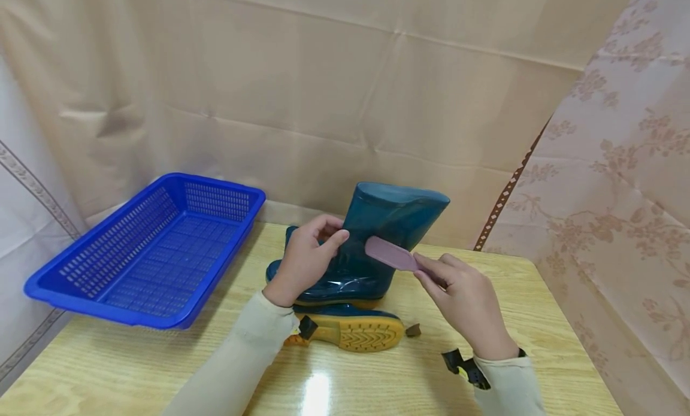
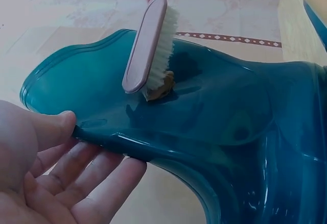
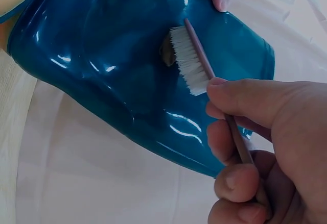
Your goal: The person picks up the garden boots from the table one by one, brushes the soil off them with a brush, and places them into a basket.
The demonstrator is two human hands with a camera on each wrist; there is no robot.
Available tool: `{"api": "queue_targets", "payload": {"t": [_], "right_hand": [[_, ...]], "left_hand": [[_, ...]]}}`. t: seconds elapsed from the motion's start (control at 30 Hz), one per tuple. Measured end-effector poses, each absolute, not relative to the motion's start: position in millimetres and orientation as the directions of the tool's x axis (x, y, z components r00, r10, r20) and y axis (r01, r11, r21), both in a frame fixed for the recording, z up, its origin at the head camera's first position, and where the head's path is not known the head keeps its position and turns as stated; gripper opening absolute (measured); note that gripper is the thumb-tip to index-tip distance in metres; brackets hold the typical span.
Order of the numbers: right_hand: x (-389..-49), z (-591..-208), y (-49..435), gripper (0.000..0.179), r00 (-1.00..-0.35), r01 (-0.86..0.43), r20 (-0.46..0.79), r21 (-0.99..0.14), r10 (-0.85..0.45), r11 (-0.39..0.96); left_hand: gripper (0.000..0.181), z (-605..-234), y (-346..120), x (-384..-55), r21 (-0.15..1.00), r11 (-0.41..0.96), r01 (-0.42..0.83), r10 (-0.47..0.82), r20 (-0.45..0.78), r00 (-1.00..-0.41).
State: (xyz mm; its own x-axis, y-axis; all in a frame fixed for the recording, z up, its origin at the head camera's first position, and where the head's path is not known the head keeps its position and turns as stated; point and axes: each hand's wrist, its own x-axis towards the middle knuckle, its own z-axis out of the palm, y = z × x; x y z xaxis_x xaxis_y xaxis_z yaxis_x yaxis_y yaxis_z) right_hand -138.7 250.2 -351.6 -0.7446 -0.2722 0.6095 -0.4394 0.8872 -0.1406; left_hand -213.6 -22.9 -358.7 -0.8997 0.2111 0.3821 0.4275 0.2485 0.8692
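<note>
Beige cloth (image 1: 302, 81) hangs behind the table (image 1: 544, 338). Right hand (image 1: 466, 299) clutches a brush (image 1: 389, 254), bristles against a brown lump (image 2: 162, 89) on an upright boot (image 1: 388, 217); left hand (image 1: 306, 254) grasps that boot's edge. Another boot (image 1: 372, 334) lies in front; a basket (image 1: 113, 315) sits left.

Glare on table (image 1: 377, 380), wrist views — dim

Head view: above the counter (image 1: 525, 296), facing forward and down, farthest back, basket (image 1: 108, 311) included
Left wrist view: close, looking past the left hand (image 2: 56, 175) across the boot (image 2: 230, 101) toward the brush (image 2: 145, 50)
Right wrist view: close, looking past the right hand (image 3: 296, 137), facing the boot's shaft (image 3: 138, 81)
Both wrist views: share brush, brown clump (image 2: 162, 89) and shaft
</note>
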Motion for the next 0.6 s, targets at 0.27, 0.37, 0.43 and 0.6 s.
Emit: {"api": "queue_targets", "payload": {"t": [0.27, 0.37, 0.43, 0.6], "right_hand": [[-135.6, -348.7, 252.0, 0.029, -0.805, -0.396, 0.546, -0.198, -0.234, 0.897], [-135.3, -347.8, 252.8, 0.029, -0.802, -0.402, 0.550, -0.207, -0.234, 0.892], [-135.5, -347.6, 252.9, 0.030, -0.790, -0.414, 0.564, -0.205, -0.238, 0.887], [-136.1, -348.2, 252.5, 0.032, -0.733, -0.463, 0.628, -0.179, -0.261, 0.868]], "left_hand": [[0.019, -360.1, -23.8, -215.6, 0.872, 0.240, 0.428, 0.208, 0.384, -0.900], [0.019, -359.4, -23.8, -215.2, 0.874, 0.240, 0.422, 0.207, 0.378, -0.902], [0.019, -359.3, -24.0, -215.3, 0.874, 0.244, 0.420, 0.211, 0.375, -0.903], [0.019, -359.2, -23.7, -215.1, 0.862, 0.262, 0.433, 0.233, 0.379, -0.896]]}}
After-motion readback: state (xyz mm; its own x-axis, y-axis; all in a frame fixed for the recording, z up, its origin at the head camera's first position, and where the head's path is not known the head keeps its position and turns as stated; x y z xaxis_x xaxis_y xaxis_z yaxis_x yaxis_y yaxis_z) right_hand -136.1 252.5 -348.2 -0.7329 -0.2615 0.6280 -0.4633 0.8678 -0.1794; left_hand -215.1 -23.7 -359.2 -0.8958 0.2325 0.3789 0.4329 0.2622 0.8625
